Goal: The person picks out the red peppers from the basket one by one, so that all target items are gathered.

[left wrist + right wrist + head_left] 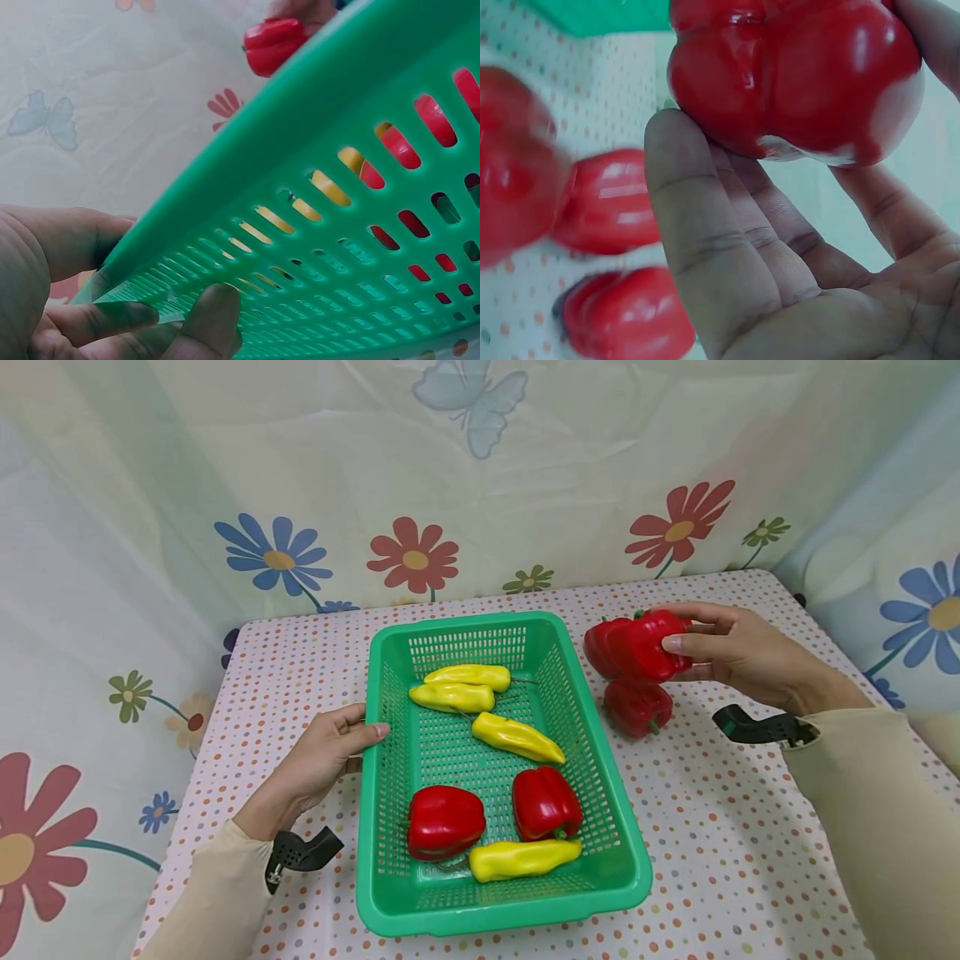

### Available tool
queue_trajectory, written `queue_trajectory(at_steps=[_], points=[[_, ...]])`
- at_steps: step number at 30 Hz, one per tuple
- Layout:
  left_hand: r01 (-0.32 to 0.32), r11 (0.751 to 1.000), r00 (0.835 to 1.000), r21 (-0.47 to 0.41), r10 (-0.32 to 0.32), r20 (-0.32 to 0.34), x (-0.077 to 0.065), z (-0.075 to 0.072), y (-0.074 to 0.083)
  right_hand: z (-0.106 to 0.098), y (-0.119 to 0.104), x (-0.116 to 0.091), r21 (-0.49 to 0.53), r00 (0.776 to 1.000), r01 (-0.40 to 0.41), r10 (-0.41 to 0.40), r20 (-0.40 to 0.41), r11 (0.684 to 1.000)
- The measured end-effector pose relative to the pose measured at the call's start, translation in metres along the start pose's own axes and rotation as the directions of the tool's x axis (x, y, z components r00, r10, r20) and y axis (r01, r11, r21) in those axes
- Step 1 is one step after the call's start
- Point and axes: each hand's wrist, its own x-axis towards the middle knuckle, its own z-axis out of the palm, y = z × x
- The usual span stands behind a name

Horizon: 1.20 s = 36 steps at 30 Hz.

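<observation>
A green plastic basket (498, 906) stands on the table with yellow peppers (517, 737) and two red bell peppers (446, 821) inside. My left hand (330, 752) grips its left side, thumb over the rim and fingers against the slotted outer wall (352, 240). To the right of the basket, my right hand (738, 652) holds a red bell pepper (651, 643) between thumb and fingers, raised above the others. More red bell peppers (637, 707) lie on the table below it; several show in the right wrist view, one a blurred pepper (514, 172) at the left edge.
A dotted cloth (720, 827) covers the table. Behind it and along both sides hangs a curtain (330, 452) printed with flowers and a butterfly. A black wrist camera (757, 727) sticks out from the right sleeve, another (303, 852) from the left.
</observation>
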Motion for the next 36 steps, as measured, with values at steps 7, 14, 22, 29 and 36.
queue_trajectory(at_steps=[7,14,22,29,36], points=[[-0.002,1.000,1.000,-0.005,0.002,-0.003,-0.001,-0.001,0.001,-0.023,0.022,-0.002,-0.011,0.998,-0.038,0.037,-0.045,0.999],[-0.004,1.000,1.000,-0.007,0.004,0.001,-0.002,-0.001,0.002,-0.039,0.042,-0.003,0.001,0.993,-0.095,0.095,-0.069,0.995],[-0.004,1.000,1.000,0.000,0.004,0.000,0.000,0.000,0.000,-0.050,0.059,-0.003,0.121,0.986,-0.151,0.158,-0.046,0.981],[0.009,1.000,1.000,-0.002,-0.009,-0.004,0.000,0.000,0.000,-0.053,0.069,-0.003,0.161,0.980,-0.186,0.196,-0.048,0.969],[0.008,1.000,1.000,-0.004,-0.008,-0.003,0.001,0.000,-0.001,-0.053,0.083,-0.004,0.147,0.974,-0.209,0.219,-0.055,0.967]])
